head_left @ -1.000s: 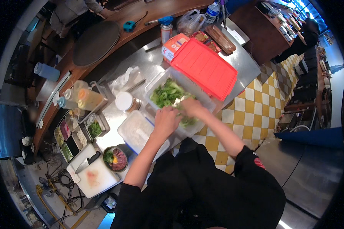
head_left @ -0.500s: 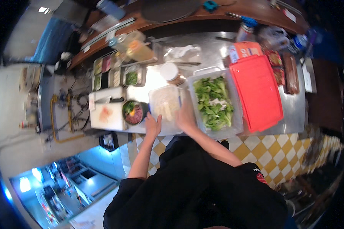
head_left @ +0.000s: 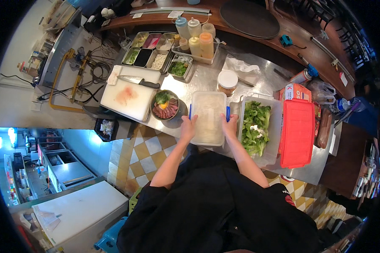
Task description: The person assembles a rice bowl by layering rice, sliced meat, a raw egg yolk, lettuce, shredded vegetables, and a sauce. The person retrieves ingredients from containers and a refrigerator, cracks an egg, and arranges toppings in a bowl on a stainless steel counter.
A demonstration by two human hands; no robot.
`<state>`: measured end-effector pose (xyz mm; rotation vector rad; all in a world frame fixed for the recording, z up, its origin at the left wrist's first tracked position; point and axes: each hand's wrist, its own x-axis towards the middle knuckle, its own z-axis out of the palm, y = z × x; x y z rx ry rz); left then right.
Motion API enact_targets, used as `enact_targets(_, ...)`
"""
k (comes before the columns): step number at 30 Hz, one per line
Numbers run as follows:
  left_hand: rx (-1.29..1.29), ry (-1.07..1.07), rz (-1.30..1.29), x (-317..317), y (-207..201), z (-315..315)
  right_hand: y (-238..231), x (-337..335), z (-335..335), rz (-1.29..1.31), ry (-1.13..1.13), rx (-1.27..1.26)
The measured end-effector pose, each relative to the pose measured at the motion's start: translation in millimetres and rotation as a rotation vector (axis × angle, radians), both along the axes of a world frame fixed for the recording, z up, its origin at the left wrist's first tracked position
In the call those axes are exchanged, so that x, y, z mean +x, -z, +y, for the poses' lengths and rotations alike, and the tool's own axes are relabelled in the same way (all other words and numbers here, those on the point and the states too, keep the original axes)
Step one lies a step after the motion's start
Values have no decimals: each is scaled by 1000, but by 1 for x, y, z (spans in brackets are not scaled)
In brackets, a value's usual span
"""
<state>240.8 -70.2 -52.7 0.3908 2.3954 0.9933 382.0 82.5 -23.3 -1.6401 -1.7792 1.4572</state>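
A clear plastic food container [head_left: 208, 135] with a pale, see-through lid stands on the steel counter in front of me. My left hand [head_left: 188, 128] grips its left side, just by a raised blue clip [head_left: 190, 111]. On the opposite side, my right hand [head_left: 229, 127] holds the edge beside the other blue clip [head_left: 228, 113]. What lies inside shows only as a pale blur. Left of the container is a dark bowl [head_left: 176, 113] of sliced pink meat, egg yolk and greens. To its right, a larger clear tub [head_left: 272, 126] holds leafy lettuce [head_left: 256, 126].
A knife [head_left: 139, 81] lies on a stained white cutting board [head_left: 114, 99] at left. Behind stand metal ingredient trays [head_left: 143, 57], sauce bottles [head_left: 206, 45] and a white-lidded jar [head_left: 228, 80]. A red lid [head_left: 297, 135] rests right of the lettuce tub. The steel counter [head_left: 194, 84] ends near my body.
My view has swung left, so the counter appears shifted and tilted. My right hand, blurred before, now holds the container's right side; my left hand stays at its left side.
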Motion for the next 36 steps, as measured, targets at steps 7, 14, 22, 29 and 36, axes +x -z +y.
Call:
enact_targets(7, -46, 97, 56, -6, -1, -3, -7, 2, -12, -136, -144, 279)
enact_targets(14, 281, 255, 121, -20, -137, -21, -129, 30, -29, 207, -60, 164)
enact_targets(22, 866, 1058, 644, -15, -199, 13, -211, 161, -31, -98, -378, 879)
enact_targets(29, 877, 1114, 1010, 31, -106, 98, -101, 218, 49, -202, -454, 1026)
enact_targets(36, 570, 1135, 1078, 5, -99, 151, -73, 167, 113, -435, -604, 1114)
